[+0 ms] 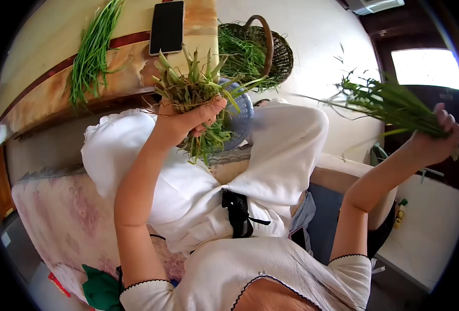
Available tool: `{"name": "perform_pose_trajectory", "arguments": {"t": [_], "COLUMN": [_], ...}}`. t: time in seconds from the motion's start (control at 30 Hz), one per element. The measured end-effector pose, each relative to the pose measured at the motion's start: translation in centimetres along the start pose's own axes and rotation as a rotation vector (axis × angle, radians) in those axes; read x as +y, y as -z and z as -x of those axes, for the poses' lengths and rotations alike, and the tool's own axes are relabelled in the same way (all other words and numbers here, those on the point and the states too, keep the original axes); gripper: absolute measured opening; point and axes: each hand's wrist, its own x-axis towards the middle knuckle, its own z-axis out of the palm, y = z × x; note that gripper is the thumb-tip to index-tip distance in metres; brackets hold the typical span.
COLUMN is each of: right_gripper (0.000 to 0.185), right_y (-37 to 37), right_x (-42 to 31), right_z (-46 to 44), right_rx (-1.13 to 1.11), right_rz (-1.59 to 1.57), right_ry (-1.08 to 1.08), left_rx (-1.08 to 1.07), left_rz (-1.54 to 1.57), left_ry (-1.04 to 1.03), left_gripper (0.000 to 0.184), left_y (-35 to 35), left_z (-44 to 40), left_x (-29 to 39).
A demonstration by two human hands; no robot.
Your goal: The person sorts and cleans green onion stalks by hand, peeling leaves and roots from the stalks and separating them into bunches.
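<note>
My left hand (196, 120) is wrapped round a bundle of leafy green stalks (188, 85), their pale, ragged ends and dry brown bits pointing up. Shorter greens hang out below that fist. Out to the far right, my right hand (442, 129) is raised and closed on a bunch of long green leaves (390, 103), whose tips spread to the left. Partly behind the left bundle, a blue plastic basket (240, 122) sits between my knees. A wicker basket (284, 57) with an arched handle stands beyond it with loose greens (242, 52) inside.
On the marble-patterned table (38, 62) lie a bundle of long thin greens (92, 57) and a black-screened phone (167, 28). I sit on a couch with a pink floral cover (74, 207). Another phone (298, 237) lies by my hip. A white wall (323, 46) rises behind the wicker basket.
</note>
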Motion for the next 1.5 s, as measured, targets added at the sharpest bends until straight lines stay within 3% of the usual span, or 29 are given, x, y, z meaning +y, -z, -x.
{"name": "perform_pose_trajectory", "arguments": {"t": [0.03, 0.1, 0.17, 0.23, 0.3, 0.37, 0.57, 0.77, 0.93, 1.0, 1.1, 1.33, 1.5], "right_gripper": [0.024, 0.013, 0.002, 0.011, 0.017, 0.01, 0.003, 0.005, 0.005, 0.004, 0.007, 0.015, 0.016], "right_y": [0.4, 1.8, 0.8, -1.0, -1.8, -3.3, -4.7, -4.4, -3.6, -3.4, -3.6, -3.6, -2.2], "right_x": [0.6, 2.1, 3.5, 4.0, 4.5, 3.8, 3.6, 4.1, 4.0, 4.0, 4.0, 3.4, 2.7], "right_z": [0.8, 2.9, 7.2, 11.5, 13.9, 15.5, 16.2, 17.4, 16.9, 16.6, 15.1, 10.9, 7.4], "right_rx": [0.001, -0.579, -0.617, -0.594, -0.845, -1.032, -1.21, -1.174, -1.138, -0.93, -0.813, -0.766, -0.501], "right_rz": [-0.011, -0.255, -0.012, 0.053, 0.056, 0.089, 0.11, 0.015, 0.028, -0.067, -0.256, -0.337, -0.196], "right_ry": [-0.007, -0.302, -0.395, -0.611, -0.78, -0.834, -0.827, -0.459, -0.394, -0.46, -0.56, -0.496, -0.356], "left_rx": [0.01, -0.022, -0.128, -0.168, -0.124, -0.128, -0.168, -0.173, -0.195, -0.184, -0.18, -0.131, -0.126], "left_rz": [-0.007, 0.019, 0.084, 0.302, 0.255, 0.218, 0.127, 0.083, 0.095, 0.13, 0.13, 0.059, 0.074], "left_ry": [-0.004, 0.029, -0.018, 0.037, 0.055, 0.092, 0.154, 0.171, 0.135, 0.114, 0.154, 0.1, 0.111], "left_gripper": [0.02, 0.021, 0.022, 0.011, 0.013, 0.012, 0.023, 0.026, 0.022, 0.019, 0.019, 0.015, 0.017], "left_y": [0.1, 0.1, 0.7, 0.2, -0.6, -0.7, -1.0, -1.3, -1.1, -1.3, -1.2, -1.0, -0.6], "left_z": [0.0, 0.2, 0.2, 0.2, 0.3, 0.2, 0.1, 0.0, -0.1, -0.1, -0.2, -0.4, -0.6], "left_x": [0.1, 0.2, -0.5, -0.6, 0.3, 0.2, 0.6, 1.0, 0.8, 1.1, 1.2, 0.8, 0.1]}}
